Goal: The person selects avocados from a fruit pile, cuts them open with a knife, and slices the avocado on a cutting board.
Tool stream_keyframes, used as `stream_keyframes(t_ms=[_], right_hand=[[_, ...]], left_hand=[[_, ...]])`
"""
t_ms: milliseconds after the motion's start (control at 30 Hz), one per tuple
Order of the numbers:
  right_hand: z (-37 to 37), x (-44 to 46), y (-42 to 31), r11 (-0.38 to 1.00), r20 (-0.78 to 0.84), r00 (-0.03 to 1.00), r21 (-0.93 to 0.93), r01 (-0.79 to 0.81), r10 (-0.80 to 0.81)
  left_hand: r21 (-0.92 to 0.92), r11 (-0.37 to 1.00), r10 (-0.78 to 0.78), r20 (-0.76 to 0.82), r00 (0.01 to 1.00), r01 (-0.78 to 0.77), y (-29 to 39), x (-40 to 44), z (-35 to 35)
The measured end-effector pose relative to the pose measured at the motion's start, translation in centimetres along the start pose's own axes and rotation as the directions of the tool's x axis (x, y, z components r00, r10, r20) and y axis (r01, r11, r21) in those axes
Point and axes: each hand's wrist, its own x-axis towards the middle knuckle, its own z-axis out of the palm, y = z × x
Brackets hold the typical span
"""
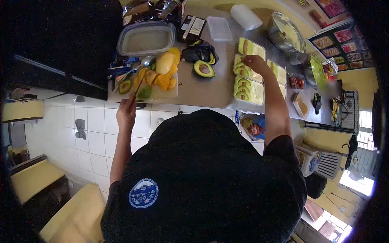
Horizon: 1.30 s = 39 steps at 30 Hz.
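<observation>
My left hand (pixel 127 108) is closed around the handle of a knife (pixel 139 86). The knife's blade lies over a white cutting board (pixel 164 94) with yellow mango pieces (pixel 163 81), a peeled mango (pixel 165 62) and a green piece (pixel 144 93) that may be peel. My right hand (pixel 254 63) is over a clear tub of pale cream, its fingertips pinched close to the avocado slices (pixel 240 67); whether they hold a slice is hidden. A nearer tub (pixel 254 94) carries a row of avocado slices (pixel 243 88). A halved avocado (pixel 204 69) with its pit lies between my hands.
Dark avocado skins (pixel 198 52) lie behind the half. A large plastic container (pixel 146 38), a flat lid (pixel 219 28) and a white roll (pixel 246 17) stand at the back. Right are a metal bowl (pixel 286 32), a strawberry box (pixel 298 82) and another cream tub (pixel 277 73).
</observation>
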Motion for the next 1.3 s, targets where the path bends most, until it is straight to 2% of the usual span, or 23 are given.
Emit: stream_keyframes(t_ms=[133, 200, 267, 300, 333, 433, 467, 500, 567, 633, 667, 733, 767, 833, 933, 1067, 1133, 1233, 1300], right_hand=[[1.7, 0.7, 2.0, 1.000, -0.097, 0.995, -0.004, 0.028, -0.028], [1.9, 0.8, 0.7, 0.998, -0.138, 0.989, 0.012, 0.064, -0.061], [2.3, 0.8, -1.1, 0.998, -0.395, 0.918, -0.052, 0.021, -0.040], [2.4, 1.5, -2.0, 0.990, -0.389, 0.915, -0.123, 0.064, -0.108], [3.3, 2.2, -3.4, 0.990, -0.377, 0.918, -0.109, 0.088, -0.123], [3.7, 2.6, -15.0, 0.986, -0.237, 0.962, 0.062, 0.157, -0.138], [6.0, 3.9, -16.9, 0.935, -0.281, 0.894, -0.045, 0.351, -0.348], [8.2, 5.1, -18.8, 0.841, -0.304, 0.785, -0.158, 0.517, -0.540], [9.3, 3.9, -26.9, 0.768, -0.211, 0.746, -0.042, 0.638, -0.631], [13.2, 5.0, -30.5, 0.736, -0.056, 0.734, -0.057, 0.675, -0.677], [14.2, 5.4, -32.2, 0.734, -0.051, 0.732, -0.055, 0.677, -0.679], [15.7, 6.1, -34.8, 0.667, 0.075, 0.663, 0.040, 0.744, -0.745], [16.5, 6.5, -35.3, 0.665, 0.080, 0.661, 0.041, 0.746, -0.746], [17.8, 7.2, -36.2, 0.717, 0.284, 0.707, -0.086, 0.692, -0.648], [17.3, 7.8, -37.5, 0.693, 0.387, 0.675, -0.117, 0.712, -0.628], [17.1, 7.6, -37.9, 0.647, 0.380, 0.655, -0.170, 0.743, -0.653], [17.1, 7.5, -38.0, 0.672, 0.402, 0.689, -0.208, 0.710, -0.604], [16.7, 7.3, -38.3, 0.633, 0.371, 0.648, -0.180, 0.753, -0.665], [17.7, 7.7, -37.4, 0.642, 0.355, 0.658, -0.180, 0.745, -0.664]], left_hand=[[-0.029, 0.999, -0.041, -0.003, 0.999, 0.041, 1.0, -0.8, 0.2], [-0.026, 0.998, -0.058, -0.018, 0.998, 0.057, 0.7, -1.1, 0.2], [0.009, 0.998, -0.068, -0.045, 0.997, 0.068, 0.4, -1.4, -0.3], [-0.016, 0.993, -0.119, -0.021, 0.993, 0.119, 0.2, -1.6, -0.8], [-0.036, 0.984, -0.172, 0.001, 0.985, 0.172, 0.0, -1.6, -1.2], [-0.020, 0.998, -0.068, -0.028, 0.997, 0.067, -1.3, -1.6, -2.1], [-0.007, 0.999, -0.052, -0.021, 0.998, 0.052, -1.3, -1.4, -2.5], [0.004, 1.000, -0.016, -0.007, 1.000, 0.016, -1.6, -1.2, -2.8], [0.042, 0.996, 0.075, 0.026, 0.997, -0.076, -2.5, -0.7, -3.4], [0.059, 0.991, 0.115, 0.049, 0.992, -0.118, -2.6, -0.2, -4.1], [0.070, 0.983, 0.164, 0.073, 0.984, -0.169, -2.8, 0.1, -4.2], [0.069, 0.977, 0.200, 0.065, 0.978, -0.204, -3.7, 0.5, -4.0], [0.069, 0.969, 0.233, 0.068, 0.970, -0.237, -3.9, 0.7, -4.0], [0.038, 0.962, 0.266, 0.089, 0.960, -0.270, -4.2, 1.0, -3.8], [0.068, 0.952, 0.288, 0.113, 0.951, -0.297, -5.0, 1.3, -3.4], [0.035, 0.949, 0.309, 0.109, 0.945, -0.314, -5.0, 1.7, -4.1], [0.002, 0.957, 0.285, 0.151, 0.946, -0.289, -4.9, 1.8, -4.5], [0.016, 0.959, 0.277, 0.179, 0.944, -0.285, -4.9, 1.9, -4.5], [-0.004, 0.957, 0.287, 0.178, 0.941, -0.291, -5.3, 1.9, -4.1]])
